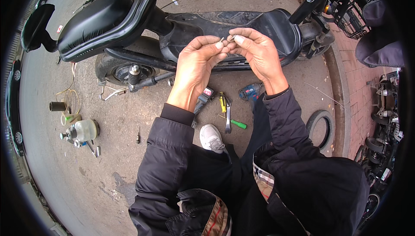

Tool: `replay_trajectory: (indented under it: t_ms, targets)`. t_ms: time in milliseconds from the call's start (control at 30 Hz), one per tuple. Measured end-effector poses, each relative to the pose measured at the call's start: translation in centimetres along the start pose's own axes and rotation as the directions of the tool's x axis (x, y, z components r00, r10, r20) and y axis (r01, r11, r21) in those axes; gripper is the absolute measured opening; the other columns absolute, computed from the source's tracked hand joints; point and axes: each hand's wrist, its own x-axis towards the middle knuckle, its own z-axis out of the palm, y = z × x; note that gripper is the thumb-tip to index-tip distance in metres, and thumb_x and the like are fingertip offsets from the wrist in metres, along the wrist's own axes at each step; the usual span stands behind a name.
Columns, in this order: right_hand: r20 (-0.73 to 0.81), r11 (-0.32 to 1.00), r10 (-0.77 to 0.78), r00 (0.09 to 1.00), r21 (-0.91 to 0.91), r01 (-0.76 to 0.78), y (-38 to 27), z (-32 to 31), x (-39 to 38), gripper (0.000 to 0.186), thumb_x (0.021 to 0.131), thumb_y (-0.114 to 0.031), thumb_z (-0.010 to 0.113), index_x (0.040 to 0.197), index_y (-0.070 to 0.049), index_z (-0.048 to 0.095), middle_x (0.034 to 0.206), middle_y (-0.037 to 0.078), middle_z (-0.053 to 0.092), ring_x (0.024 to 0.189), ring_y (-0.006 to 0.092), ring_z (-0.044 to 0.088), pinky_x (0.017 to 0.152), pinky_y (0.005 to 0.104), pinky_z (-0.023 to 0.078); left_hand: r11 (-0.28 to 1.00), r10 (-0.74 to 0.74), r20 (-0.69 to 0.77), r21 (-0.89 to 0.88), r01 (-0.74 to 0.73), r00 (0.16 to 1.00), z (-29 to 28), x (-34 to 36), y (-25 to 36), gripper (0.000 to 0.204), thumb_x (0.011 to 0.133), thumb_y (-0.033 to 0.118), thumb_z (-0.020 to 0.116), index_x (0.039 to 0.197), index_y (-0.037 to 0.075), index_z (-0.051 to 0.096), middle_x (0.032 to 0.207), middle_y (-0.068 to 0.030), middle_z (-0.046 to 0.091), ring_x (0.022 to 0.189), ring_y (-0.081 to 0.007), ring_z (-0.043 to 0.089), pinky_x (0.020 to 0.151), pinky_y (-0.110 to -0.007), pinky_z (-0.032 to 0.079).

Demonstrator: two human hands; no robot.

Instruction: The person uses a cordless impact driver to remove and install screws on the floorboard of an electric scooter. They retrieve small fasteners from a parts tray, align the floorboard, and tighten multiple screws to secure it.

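Observation:
Fingertip to fingertip, my two hands meet above the footboard (194, 22) of a black electric scooter. My left hand (198, 61) pinches a small, thin metal piece (222, 39) between thumb and forefinger; it resembles a screw, but its exact kind is too small to tell. My right hand (258, 54) is closed in a pinch too, thumb against forefinger, and a tiny thing at its tips cannot be made out. The scooter's padded black seat (97, 18) lies to the left, over the rear wheel (114, 69).
Below my hands lie a blue power drill (251, 91), a yellow-handled tool (222, 102), a metal wrench-like tool (228, 115) and a green-handled screwdriver (238, 124). A clear container (86, 130) stands at left. A tire (320, 128) rests by the curb (341, 102) at right.

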Motion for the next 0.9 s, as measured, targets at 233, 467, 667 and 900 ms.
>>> replay_trajectory:
  t_ms: [233, 467, 667, 900]
  targets:
    - [0.004, 1.000, -0.009, 1.000, -0.001, 0.009, 0.1, 0.1, 0.0, 0.021, 0.104, -0.006, 0.065, 0.123, 0.004, 0.068, 0.108, 0.013, 0.075, 0.095, 0.0189, 0.074, 0.089, 0.0330, 0.061, 1.000, -0.001, -0.006, 0.025, 0.001, 1.000, 0.1, 0.0, 0.0, 0.013, 0.102, -0.004, 0.062, 0.113, -0.006, 0.068, 0.112, -0.0218, 0.075, 0.100, -0.0255, 0.077, 0.087, -0.030, 0.064]
    - [0.002, 0.998, -0.037, 0.999, -0.040, 0.037, -0.1, 0.2, -0.2, 0.022, 0.103, -0.006, 0.067, 0.123, 0.003, 0.069, 0.106, 0.012, 0.075, 0.095, 0.0167, 0.073, 0.088, 0.0317, 0.060, 1.000, -0.029, 0.015, 0.012, 0.029, 0.999, 0.5, -0.4, 0.3, 0.024, 0.106, 0.002, 0.059, 0.126, -0.009, 0.064, 0.114, -0.0226, 0.075, 0.102, -0.0266, 0.077, 0.089, -0.031, 0.065]
    - [0.002, 0.975, -0.098, 0.995, -0.201, 0.097, -0.1, 0.9, -0.5, 0.022, 0.100, 0.002, 0.065, 0.121, 0.006, 0.070, 0.108, 0.008, 0.073, 0.097, 0.0130, 0.071, 0.087, 0.0284, 0.060, 0.996, -0.057, 0.004, 0.072, 0.057, 0.998, 0.3, -0.2, 0.2, 0.027, 0.107, 0.004, 0.057, 0.130, -0.011, 0.061, 0.113, -0.0211, 0.075, 0.103, -0.0248, 0.076, 0.089, -0.031, 0.065]
    - [0.012, 0.848, -0.235, 0.972, -0.485, 0.211, 0.2, 1.6, -0.7, 0.022, 0.095, 0.003, 0.070, 0.116, 0.003, 0.073, 0.109, 0.002, 0.065, 0.094, 0.0099, 0.069, 0.082, 0.0249, 0.057, 0.993, -0.065, -0.010, 0.095, 0.066, 0.998, 0.3, -0.2, -0.2, 0.023, 0.108, 0.006, 0.057, 0.124, -0.009, 0.064, 0.111, -0.0185, 0.076, 0.098, -0.0215, 0.076, 0.087, -0.030, 0.063]
